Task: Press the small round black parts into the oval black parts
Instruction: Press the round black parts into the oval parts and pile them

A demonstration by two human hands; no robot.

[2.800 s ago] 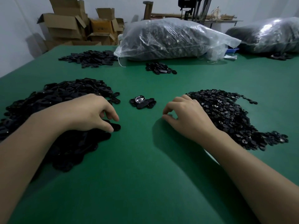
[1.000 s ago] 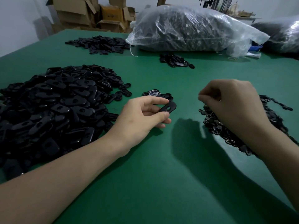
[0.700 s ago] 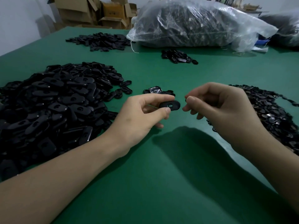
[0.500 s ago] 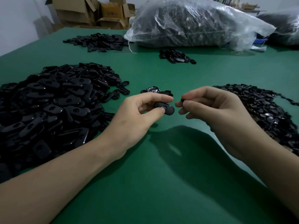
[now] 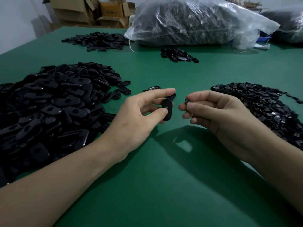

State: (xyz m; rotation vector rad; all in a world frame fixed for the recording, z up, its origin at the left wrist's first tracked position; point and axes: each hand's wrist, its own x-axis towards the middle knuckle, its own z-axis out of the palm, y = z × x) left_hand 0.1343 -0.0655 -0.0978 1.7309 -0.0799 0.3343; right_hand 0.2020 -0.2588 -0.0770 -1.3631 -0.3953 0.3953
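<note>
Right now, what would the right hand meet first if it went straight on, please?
Probably the oval black plastic part pinched in the left hand; the gap between looks free, though depth is unclear.

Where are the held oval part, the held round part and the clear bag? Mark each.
oval part [image 5: 167, 104], head view, upper half of its face.
round part [image 5: 187, 101], head view, exposed top edge.
clear bag [image 5: 196, 22], head view, middle of its side.

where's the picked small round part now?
Head view, centre: small round part pinched by the right hand, right of the oval part in the left hand, not touching.
</note>
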